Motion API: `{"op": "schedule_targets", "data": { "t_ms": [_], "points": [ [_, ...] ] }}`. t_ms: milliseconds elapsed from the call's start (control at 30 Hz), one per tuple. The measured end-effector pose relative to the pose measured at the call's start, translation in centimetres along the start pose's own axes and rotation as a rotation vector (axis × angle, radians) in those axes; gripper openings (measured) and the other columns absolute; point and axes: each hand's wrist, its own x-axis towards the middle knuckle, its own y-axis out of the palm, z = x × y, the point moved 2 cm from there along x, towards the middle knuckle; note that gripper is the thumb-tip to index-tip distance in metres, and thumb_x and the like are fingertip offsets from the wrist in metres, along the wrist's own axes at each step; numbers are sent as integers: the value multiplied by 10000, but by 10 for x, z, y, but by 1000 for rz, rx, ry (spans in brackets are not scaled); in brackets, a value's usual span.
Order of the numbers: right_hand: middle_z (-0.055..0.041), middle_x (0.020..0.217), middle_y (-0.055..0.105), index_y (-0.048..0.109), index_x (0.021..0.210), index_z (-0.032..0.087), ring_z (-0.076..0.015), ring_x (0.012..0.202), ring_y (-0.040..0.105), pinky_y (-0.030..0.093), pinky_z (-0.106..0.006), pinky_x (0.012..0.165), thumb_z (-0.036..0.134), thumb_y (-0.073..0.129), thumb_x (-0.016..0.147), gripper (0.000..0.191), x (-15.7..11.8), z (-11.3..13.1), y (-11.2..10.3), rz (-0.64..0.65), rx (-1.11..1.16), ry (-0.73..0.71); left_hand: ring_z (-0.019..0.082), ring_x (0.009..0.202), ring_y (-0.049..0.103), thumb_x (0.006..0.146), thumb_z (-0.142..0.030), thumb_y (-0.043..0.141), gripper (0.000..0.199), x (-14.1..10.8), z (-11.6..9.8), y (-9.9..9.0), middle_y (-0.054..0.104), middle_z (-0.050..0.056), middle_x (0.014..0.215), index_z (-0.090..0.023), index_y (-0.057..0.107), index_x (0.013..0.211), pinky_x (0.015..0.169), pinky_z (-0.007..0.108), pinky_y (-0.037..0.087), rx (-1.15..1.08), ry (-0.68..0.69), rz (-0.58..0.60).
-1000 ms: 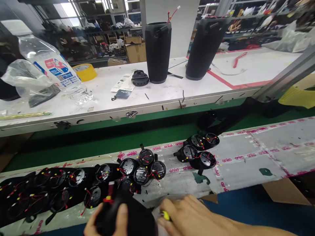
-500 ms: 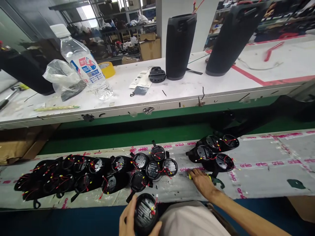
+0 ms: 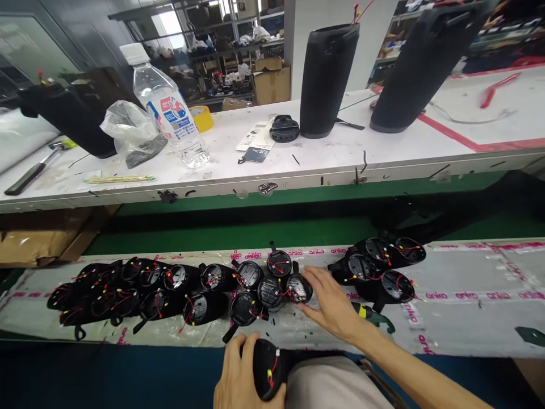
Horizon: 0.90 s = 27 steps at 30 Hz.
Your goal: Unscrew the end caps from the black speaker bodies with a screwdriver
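Observation:
My left hand (image 3: 240,372) is closed round a black speaker housing (image 3: 267,369) with red and yellow wires, held tilted at the table's near edge by my lap. My right hand (image 3: 332,301) has its thumb and fingers apart at the right side of another black speaker housing (image 3: 300,288). Its fingertips are by the rim; whether they press on it I cannot tell. That housing stands at the right end of a cluster with ribbed discs inside and thin wires. A tool with yellow and dark green parts (image 3: 377,318) lies partly hidden behind my right wrist.
Several more housings (image 3: 198,309) fill the table's left part; another group (image 3: 398,286) stands on the right. On the white shelf (image 3: 230,165) beyond are a water bottle (image 3: 174,113), yellow tape (image 3: 202,118), tall black cylinders (image 3: 327,85) and a hammer-like tool (image 3: 34,170).
My right hand has left the yellow and green tool and moved left to a housing in the cluster. My left hand has turned its housing. The view has shifted slightly.

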Motion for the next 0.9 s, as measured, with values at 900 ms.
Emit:
{"op": "schedule_targets", "data": {
  "t_ms": [900],
  "points": [
    [-263, 1338, 596, 604, 1357, 172, -463, 1157, 601, 565, -589, 862, 317, 477, 925, 473, 47, -32, 3, 84, -178, -429, 462, 1243, 669, 638, -262, 945, 1095, 42, -112, 90, 636, 290, 1403, -102, 442, 1597, 1015, 593, 590, -128, -490, 123]
  ]
}}
